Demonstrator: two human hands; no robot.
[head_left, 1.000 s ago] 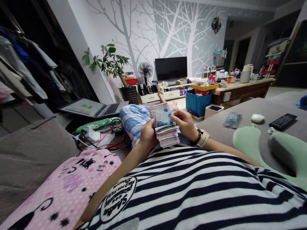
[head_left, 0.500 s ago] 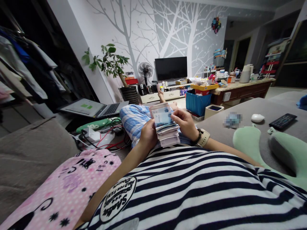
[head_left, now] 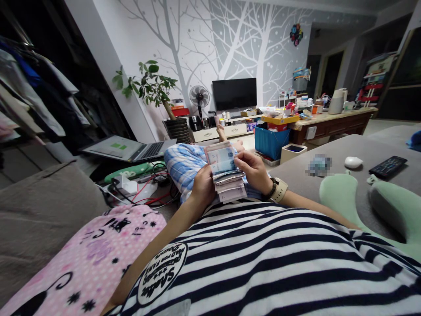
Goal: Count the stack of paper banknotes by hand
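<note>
A stack of banknotes is held above my lap, its top notes bluish and pinkish. Folded ends of several notes fan out below, toward my striped shirt. My left hand is closed round the stack's left side, thumb on its front. At the right edge, my right hand pinches the stack between thumb and fingers. A beaded bracelet and a pale watch are on my right wrist. Behind the notes lie my legs in blue checked trousers.
To the left are an open laptop, tangled cables and a pink dotted cushion. A green neck pillow, a white mouse and a remote control lie on the right. Farther off stands a cluttered table.
The top note shows slightly differently between my fingers. Both hands stay in nearly the same place, still gripping the stack.
</note>
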